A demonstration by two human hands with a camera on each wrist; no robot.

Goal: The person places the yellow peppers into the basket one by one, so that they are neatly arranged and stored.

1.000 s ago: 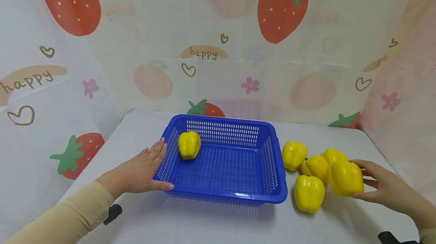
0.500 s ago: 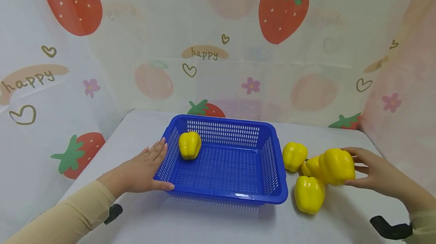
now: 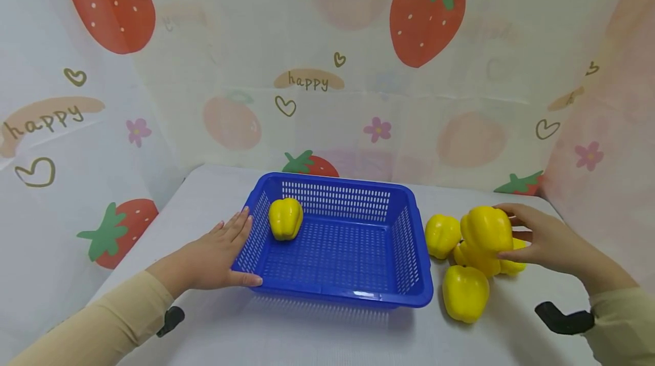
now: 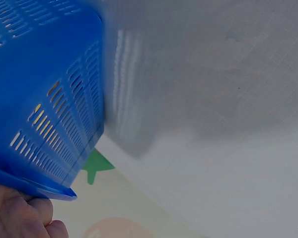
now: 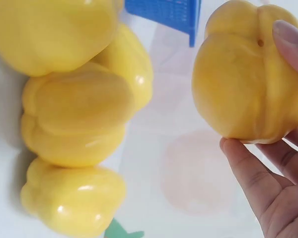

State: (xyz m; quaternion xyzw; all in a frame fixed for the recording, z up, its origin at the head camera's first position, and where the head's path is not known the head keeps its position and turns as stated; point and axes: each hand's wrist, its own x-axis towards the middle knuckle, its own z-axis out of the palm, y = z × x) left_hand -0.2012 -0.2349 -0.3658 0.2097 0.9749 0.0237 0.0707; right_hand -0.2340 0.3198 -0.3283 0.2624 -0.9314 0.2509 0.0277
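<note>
My right hand [image 3: 555,244] holds a glossy yellow bell pepper [image 3: 485,228] between thumb and fingers, raised over other peppers on the table. In the right wrist view, thumb and fingertips press opposite sides of this pepper [image 5: 238,79]. My left hand [image 3: 217,255] rests on the left side of a blue plastic basket [image 3: 332,293], fingers laid straight along its rim and thumb at the front corner. The left wrist view catches part of that hand [image 4: 20,215] beside the slotted basket wall [image 4: 49,119]. One yellow pepper [image 3: 285,219] sits inside the basket at its left end.
Several yellow peppers lie right of the basket: one near its right wall [image 3: 442,236], a front one [image 3: 465,294], and others partly hidden under the held pepper. A white cloth covers the table [image 3: 307,337]. A strawberry-printed curtain [image 3: 230,42] stands behind.
My right hand has carried its pepper up and to the left, from the right edge of the pile to above it, uncovering a pepper behind. My left hand and the basket stay put.
</note>
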